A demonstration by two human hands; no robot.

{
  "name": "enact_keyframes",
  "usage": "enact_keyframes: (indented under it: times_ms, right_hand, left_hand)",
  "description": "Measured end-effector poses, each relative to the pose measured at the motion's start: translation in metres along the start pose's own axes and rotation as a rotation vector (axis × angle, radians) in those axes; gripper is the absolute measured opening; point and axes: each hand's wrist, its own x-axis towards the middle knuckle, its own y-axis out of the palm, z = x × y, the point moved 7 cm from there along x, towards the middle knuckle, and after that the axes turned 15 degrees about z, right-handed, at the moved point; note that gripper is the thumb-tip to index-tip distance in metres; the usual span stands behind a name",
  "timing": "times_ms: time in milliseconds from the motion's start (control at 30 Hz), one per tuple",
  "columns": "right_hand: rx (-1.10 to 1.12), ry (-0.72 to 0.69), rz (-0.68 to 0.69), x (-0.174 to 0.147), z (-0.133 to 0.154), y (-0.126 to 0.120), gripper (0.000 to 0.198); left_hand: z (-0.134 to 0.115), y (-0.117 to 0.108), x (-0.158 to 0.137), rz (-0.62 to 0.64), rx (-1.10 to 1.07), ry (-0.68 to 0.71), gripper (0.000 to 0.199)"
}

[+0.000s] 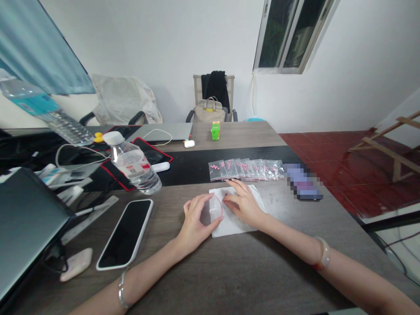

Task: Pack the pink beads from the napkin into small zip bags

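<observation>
My left hand (197, 221) holds a small clear zip bag (215, 208) between thumb and fingers, and the bag's red-edged mouth bows open toward the right. Just right of that mouth is my right hand (243, 202), its thumb and index finger drawn together above a white paper tissue (226, 228). Whatever lies between those fingertips is too small to name. Part of the tissue is hidden under my right hand. Beyond my hands, several clear zip bags (244, 169) lie in an overlapping row, with small pink pills showing inside.
A white-edged phone (126, 234) lies left of my arm, near a water bottle (136, 164) and an open laptop (29, 236). Another phone (303, 181) rests by the right table edge. A green box (215, 131) stands farther back, right of a closed laptop (173, 131).
</observation>
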Motion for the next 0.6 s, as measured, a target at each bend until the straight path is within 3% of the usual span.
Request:
enact_keyframes:
  times_ms: [200,600]
  right_hand:
    - [0.008,0.045,-0.069,-0.001,-0.002,-0.005,0.006]
    - [0.08,0.139,0.059,0.001,-0.01,0.006,0.01]
  left_hand:
    - [-0.001,0.0,0.0,-0.001,0.027,0.012,0.049]
    - [-0.002,0.0,0.0,0.007,0.037,0.012,0.047]
